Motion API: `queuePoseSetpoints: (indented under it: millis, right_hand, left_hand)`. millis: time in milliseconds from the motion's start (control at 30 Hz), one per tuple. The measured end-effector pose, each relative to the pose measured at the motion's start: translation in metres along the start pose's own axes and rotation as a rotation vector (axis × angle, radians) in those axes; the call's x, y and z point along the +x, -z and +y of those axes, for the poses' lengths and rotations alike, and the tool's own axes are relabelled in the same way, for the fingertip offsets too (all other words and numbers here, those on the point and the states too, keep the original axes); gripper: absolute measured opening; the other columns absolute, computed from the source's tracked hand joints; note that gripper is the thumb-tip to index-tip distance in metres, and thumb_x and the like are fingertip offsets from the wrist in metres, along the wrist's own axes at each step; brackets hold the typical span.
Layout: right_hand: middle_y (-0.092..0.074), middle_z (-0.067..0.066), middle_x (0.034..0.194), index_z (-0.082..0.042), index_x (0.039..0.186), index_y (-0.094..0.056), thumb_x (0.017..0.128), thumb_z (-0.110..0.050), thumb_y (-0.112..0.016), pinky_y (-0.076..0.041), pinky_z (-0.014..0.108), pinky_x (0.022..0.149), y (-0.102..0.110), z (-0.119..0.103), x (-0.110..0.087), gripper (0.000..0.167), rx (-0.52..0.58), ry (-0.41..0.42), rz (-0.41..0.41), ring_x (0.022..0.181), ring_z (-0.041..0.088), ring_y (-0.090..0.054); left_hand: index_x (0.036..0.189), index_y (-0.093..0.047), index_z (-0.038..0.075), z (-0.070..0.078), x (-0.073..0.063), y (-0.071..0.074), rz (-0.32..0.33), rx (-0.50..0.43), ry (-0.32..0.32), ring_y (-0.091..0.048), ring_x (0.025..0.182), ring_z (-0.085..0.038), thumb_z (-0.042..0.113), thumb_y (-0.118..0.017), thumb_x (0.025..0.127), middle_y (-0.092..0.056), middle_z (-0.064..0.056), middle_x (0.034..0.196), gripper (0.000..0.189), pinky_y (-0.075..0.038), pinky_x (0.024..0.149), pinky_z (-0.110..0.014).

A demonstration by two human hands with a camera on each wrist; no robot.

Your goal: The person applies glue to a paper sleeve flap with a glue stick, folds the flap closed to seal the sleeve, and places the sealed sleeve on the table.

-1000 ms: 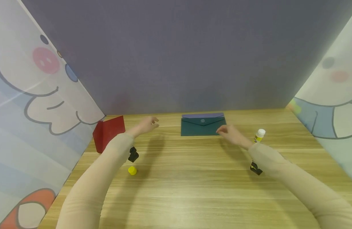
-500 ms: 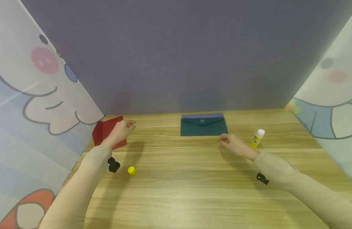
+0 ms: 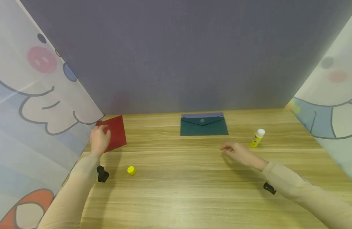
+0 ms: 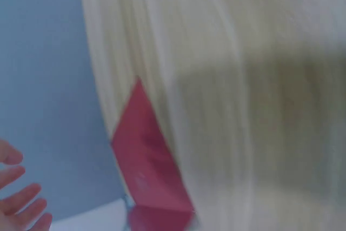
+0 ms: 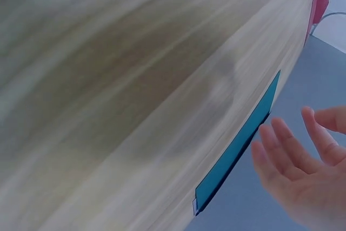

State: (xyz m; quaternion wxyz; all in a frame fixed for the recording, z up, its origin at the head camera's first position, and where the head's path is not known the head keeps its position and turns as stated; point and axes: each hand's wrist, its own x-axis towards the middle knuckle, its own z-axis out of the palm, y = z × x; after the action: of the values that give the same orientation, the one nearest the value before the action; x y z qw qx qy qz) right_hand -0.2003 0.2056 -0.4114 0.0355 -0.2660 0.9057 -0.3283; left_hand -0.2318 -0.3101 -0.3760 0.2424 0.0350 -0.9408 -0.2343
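In the head view my left hand (image 3: 100,140) hovers over the red folded card or envelope (image 3: 116,132) at the back left, covering part of it. The left wrist view has its fingers (image 4: 21,204) loosely spread with nothing between them, and the red piece (image 4: 148,160) lies apart from them. My right hand (image 3: 238,153) is above the table, in front of the dark green envelope (image 3: 204,128) and left of the glue bottle (image 3: 256,139). Its fingers are relaxed and hold nothing in the right wrist view. A purple envelope (image 3: 202,115) shows behind the green one.
A small yellow cap (image 3: 131,170) sits on the wooden table (image 3: 176,187), right of my left forearm. A grey wall panel (image 3: 176,57) rises at the table's back edge. Cartoon-printed curtains (image 3: 35,95) flank both sides.
My left hand has swung left, from beside the red piece to over it. The right hand has drawn back slightly from the green envelope, toward me.
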Motion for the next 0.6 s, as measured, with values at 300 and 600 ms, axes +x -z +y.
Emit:
queuePoseSetpoints:
  millis: [300, 600]
  right_hand:
    - [-0.062, 0.015, 0.096, 0.005, 0.099, -0.061, 0.086, 0.0, -0.049, -0.049, 0.038, 0.075, 0.001, 0.004, -0.014, 0.018, 0.003, 0.008, -0.025, 0.087, 0.028, -0.058]
    - [-0.062, 0.013, 0.097, 0.002, 0.099, -0.061, 0.087, -0.001, -0.05, -0.049, 0.037, 0.074, 0.002, 0.003, -0.021, 0.017, 0.001, 0.019, -0.029, 0.087, 0.026, -0.058]
  left_hand:
    - [0.12, -0.033, -0.023, -0.029, -0.011, 0.002, -0.073, 0.085, 0.19, -0.03, 0.102, -0.052, 0.008, -0.046, 0.086, -0.034, -0.042, 0.111, 0.048, -0.025, 0.088, -0.057]
    - [0.108, -0.031, -0.031, -0.054, -0.018, -0.002, -0.108, 0.157, 0.23, -0.03, 0.098, -0.055, 0.007, -0.047, 0.084, -0.034, -0.047, 0.102, 0.048, -0.024, 0.087, -0.058]
